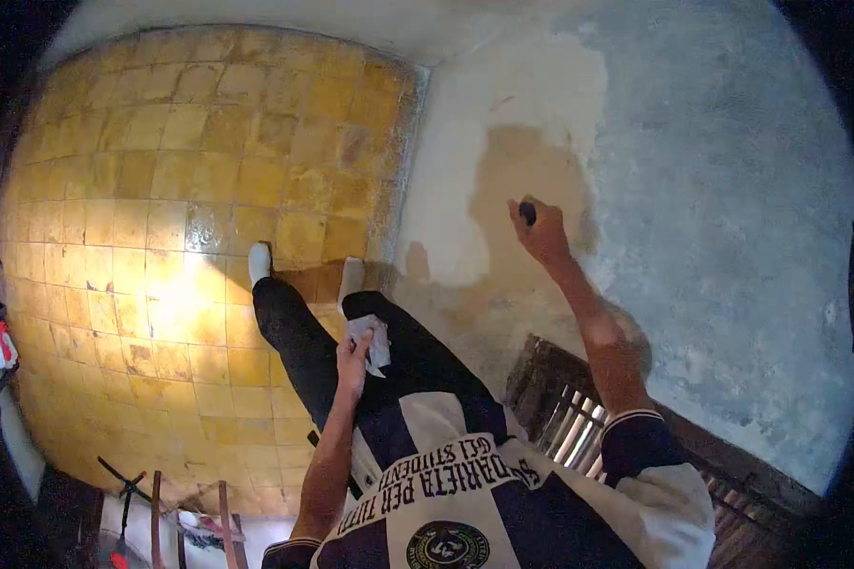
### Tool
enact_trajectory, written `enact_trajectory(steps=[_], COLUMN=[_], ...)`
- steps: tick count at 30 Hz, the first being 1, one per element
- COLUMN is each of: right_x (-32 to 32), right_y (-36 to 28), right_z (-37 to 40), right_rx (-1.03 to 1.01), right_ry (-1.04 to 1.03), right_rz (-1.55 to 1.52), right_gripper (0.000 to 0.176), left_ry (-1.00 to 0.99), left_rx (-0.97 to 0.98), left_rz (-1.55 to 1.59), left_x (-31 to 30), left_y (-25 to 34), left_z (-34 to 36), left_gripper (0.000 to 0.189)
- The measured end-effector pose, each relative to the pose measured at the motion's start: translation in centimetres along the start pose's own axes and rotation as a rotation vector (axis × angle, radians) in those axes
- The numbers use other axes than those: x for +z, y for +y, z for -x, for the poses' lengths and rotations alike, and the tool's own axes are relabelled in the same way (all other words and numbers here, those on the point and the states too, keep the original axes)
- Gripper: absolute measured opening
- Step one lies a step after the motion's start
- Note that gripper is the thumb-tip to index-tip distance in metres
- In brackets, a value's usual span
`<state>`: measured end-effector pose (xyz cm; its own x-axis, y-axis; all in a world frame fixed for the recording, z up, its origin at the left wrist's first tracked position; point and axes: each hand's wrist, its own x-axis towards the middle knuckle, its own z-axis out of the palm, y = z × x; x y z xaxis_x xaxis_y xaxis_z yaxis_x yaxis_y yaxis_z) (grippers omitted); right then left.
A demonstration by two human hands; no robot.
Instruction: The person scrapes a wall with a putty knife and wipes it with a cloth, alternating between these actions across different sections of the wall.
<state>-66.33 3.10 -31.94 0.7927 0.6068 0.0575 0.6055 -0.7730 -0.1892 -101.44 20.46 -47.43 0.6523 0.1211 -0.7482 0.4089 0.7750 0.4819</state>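
Observation:
My right hand (541, 232) is raised in front of the wall, its fingers wrapped around a small dark object (528, 212) whose kind I cannot make out. Whether that object touches the wall is not clear. Lower down, in front of my thigh, my left hand (353, 356) grips a crumpled whitish cloth or paper (378, 343). The wall (721, 190) is blue-grey on the right, with a paler cream area (455, 142) around my right hand. A shadow falls across the cream part.
Worn yellow tiles (152, 152) cover the floor, with a bright glare at left. A dark wooden frame with slats (571, 427) stands against the wall beside my right arm. Wooden bars (226, 522) and assorted items lie at the lower left. A red-and-white item (2, 346) sits at the far left.

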Motion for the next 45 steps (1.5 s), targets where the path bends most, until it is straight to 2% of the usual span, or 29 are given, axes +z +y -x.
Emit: enact_trajectory(steps=[3, 6, 9, 12, 15, 18, 21, 23, 24, 25, 26, 28, 30, 32, 35, 37, 38, 41, 42, 44, 45], right_x=[-2.1, 0.3, -2.3, -2.2, 0.0, -3.8, -0.3, 0.7, 1.3, 1.9, 2.2, 2.3, 3.8, 9.9, 6.5, 4.8, 4.3, 5.8, 6.0, 4.7, 4.6], right_y=[-0.3, 2.4, -1.7, 0.7, 1.9, -3.6, 2.3, 1.3, -0.2, -1.9, -3.7, -7.0, -9.0, -8.5, -11.1, -12.7, -13.8, -15.6, -15.2, -15.9, -15.2], right_z=[-0.9, 1.5, -1.4, 0.1, 1.8, -1.5, 2.4, 2.7, 3.5, 4.8, 5.6, 6.5, 9.2, 13.6, 14.3, 16.0, 16.5, 20.2, 21.0, 18.0, 17.5], right_rx=[0.225, 0.165, 0.145, 0.282, 0.141, 0.193, 0.253, 0.351, 0.406, 0.364, 0.313, 0.365, 0.344, 0.309, 0.476, 0.572, 0.626, 0.780, 0.820, 0.899, 0.855], right_ry=[-0.066, -0.153, -0.184, -0.175, -0.214, -0.167, -0.122, -0.330, -0.434, -0.448, -0.458, -0.511, -0.350, -0.068, -0.226, -0.209, -0.209, -0.044, -0.111, -0.266, -0.228], right_rz=[-0.088, -0.090, -0.050, -0.073, -0.057, -0.141, -0.070, -0.169, -0.227, -0.258, -0.283, -0.366, -0.309, -0.344, -0.530, -0.489, -0.466, -0.445, -0.437, -0.426, -0.338], right_gripper=[0.033, 0.033, 0.033, 0.033, 0.035, 0.039, 0.039, 0.031, 0.030, 0.030, 0.030, 0.031, 0.034, 0.042, 0.047, 0.047, 0.048, 0.051, 0.050, 0.049, 0.046], left_ry=[-0.004, 0.005, -0.034, -0.042, -0.005, -0.055, -0.039, -0.009, 0.003, -0.007, -0.023, -0.070, 0.053, 0.039, -0.004, 0.010, -0.036, -0.154, -0.173, -0.199, -0.214], left_rx=[0.056, 0.118, -0.002, 0.077, 0.082, 0.009, 0.119, 0.109, 0.099, 0.063, 0.097, 0.171, 0.227, 0.257, 0.213, 0.199, 0.197, 0.278, 0.286, 0.292, 0.224], left_rz=[-0.043, -0.117, -0.005, -0.021, -0.071, -0.079, -0.145, -0.120, -0.116, -0.019, 0.007, 0.047, -0.045, -0.059, -0.208, -0.303, -0.339, -0.411, -0.475, -0.600, -0.446], left_x=[0.5, 0.9, 1.0, 1.9, 1.7, 1.3, 0.2, -0.2, -0.5, 0.4, 0.0, -2.2, -3.8, -4.8, -10.8, -12.8, -14.6, -13.7, -12.9, -12.5, -11.6], left_y=[0.3, 1.0, 1.3, 2.7, 2.5, 3.1, 2.1, 2.9, 3.6, 6.1, 7.0, 8.9, 12.7, 17.1, 20.9, 22.7, 23.9, 25.4, 25.3, 28.0, 27.7], left_z=[0.2, 0.4, 0.3, 0.7, 0.2, -0.3, -1.1, -1.0, -1.2, -0.1, -0.6, -1.5, -1.1, -0.7, -2.4, -3.3, -5.0, -5.1, -6.1, -9.6, -10.2], left_gripper=[0.024, 0.025, 0.026, 0.026, 0.026, 0.025, 0.025, 0.025, 0.024, 0.025, 0.026, 0.026, 0.027, 0.025, 0.029, 0.035, 0.032, 0.028, 0.028, 0.028, 0.028])
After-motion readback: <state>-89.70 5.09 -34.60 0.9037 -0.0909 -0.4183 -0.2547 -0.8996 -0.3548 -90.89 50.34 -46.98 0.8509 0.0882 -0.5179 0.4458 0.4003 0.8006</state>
